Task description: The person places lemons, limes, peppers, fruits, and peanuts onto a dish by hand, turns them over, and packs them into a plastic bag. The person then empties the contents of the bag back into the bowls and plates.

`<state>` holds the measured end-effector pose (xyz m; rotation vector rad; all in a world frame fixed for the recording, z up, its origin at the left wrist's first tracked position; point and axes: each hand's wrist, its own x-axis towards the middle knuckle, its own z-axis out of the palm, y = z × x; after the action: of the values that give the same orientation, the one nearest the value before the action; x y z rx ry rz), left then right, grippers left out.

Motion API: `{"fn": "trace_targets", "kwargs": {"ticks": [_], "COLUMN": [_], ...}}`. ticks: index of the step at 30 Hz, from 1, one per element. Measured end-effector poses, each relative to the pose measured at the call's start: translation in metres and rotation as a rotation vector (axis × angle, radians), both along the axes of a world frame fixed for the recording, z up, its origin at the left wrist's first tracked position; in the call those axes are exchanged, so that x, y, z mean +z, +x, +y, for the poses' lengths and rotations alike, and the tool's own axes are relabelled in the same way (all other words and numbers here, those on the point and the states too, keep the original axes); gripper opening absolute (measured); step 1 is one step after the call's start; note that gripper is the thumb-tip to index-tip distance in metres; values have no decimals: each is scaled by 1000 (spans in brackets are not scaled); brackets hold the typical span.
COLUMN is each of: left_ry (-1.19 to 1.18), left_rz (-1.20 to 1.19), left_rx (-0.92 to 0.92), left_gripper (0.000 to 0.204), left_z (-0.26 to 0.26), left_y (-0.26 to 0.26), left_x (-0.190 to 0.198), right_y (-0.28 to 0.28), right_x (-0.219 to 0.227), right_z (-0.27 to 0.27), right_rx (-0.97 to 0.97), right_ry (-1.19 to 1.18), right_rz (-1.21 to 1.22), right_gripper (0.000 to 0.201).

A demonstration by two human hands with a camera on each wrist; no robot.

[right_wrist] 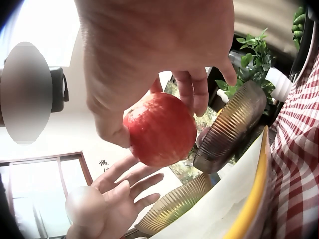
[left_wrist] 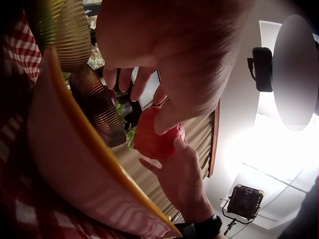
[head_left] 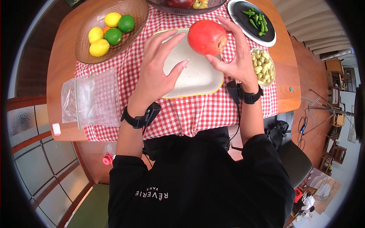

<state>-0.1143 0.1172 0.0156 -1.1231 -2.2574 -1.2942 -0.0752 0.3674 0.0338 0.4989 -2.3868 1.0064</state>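
Above a white tray with a yellow rim [head_left: 186, 81], my right hand [head_left: 237, 57] grips a red pomegranate [head_left: 205, 37] between thumb and fingers. The pomegranate's brownish rough end faces the right palm in the head view. In the right wrist view the pomegranate [right_wrist: 162, 129] shows its smooth, speckled red side. My left hand [head_left: 157, 72] hovers over the tray's left side, fingers spread and slightly bent, holding nothing. A gap separates the left fingertips from the fruit in the head view. The tray's bare inside shows below both hands.
On the left stand a brown ribbed basket [head_left: 85, 49] with lemons and green citrus, and clear bubble-wrap bags [head_left: 93, 100]. A dark bowl of fruit [head_left: 186, 10] is at the back. To the right are a plate of green peppers [head_left: 247, 30] and a bowl of pale peanut-like pods [head_left: 263, 68].
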Motion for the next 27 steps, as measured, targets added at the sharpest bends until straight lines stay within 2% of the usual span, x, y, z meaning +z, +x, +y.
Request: {"fn": "trace_targets", "kwargs": {"ticks": [2, 6, 8, 10, 12, 13, 16, 17, 18, 21, 22, 25, 26, 27], "left_ry": [38, 69, 100, 118, 136, 128, 138, 150, 149, 155, 148, 148, 151, 150], "left_rz": [6, 9, 19, 25, 32, 22, 14, 18, 18, 22, 26, 26, 27, 27], "left_rx": [24, 35, 57, 64, 66, 79, 91, 86, 88, 90, 95, 100, 95, 95], "left_gripper": [62, 58, 54, 53, 51, 50, 48, 48, 48, 47, 47, 47, 47, 47], "left_z": [-1, -1, -2, -3, -3, -4, -3, -4, -4, -4, -5, -4, -5, -5], "left_y": [-1, -2, -3, -4, -6, -5, -5, -4, -4, -6, -6, -5, -5, -5], "left_x": [0, 1, 1, -1, 0, 0, 1, 1, 1, 0, 0, 0, 0, 0], "right_y": [0, 0, -5, -3, 0, 1, 1, -1, 0, -1, -1, -1, -1, -1], "right_x": [0, 0, -2, -1, 0, 0, 3, 0, 0, -5, -5, -1, -1, -1], "right_z": [1, 6, 9, 9, 12, 12, 13, 12, 11, 14, 15, 14, 14, 13], "right_rx": [32, 19, 10, -1, 52, 47, 28, 52, 53, 10, 5, 121, 123, 92], "right_ry": [51, 120, -202, -227, 143, 141, -116, -289, -289, 91, 89, -394, -395, -275], "right_rz": [-78, -70, 133, 133, -133, -134, -32, 7, 6, -113, -112, -45, -47, -58], "right_gripper": [78, 78, 78, 79, 78, 78, 73, 74, 74, 76, 76, 75, 75, 75]}}
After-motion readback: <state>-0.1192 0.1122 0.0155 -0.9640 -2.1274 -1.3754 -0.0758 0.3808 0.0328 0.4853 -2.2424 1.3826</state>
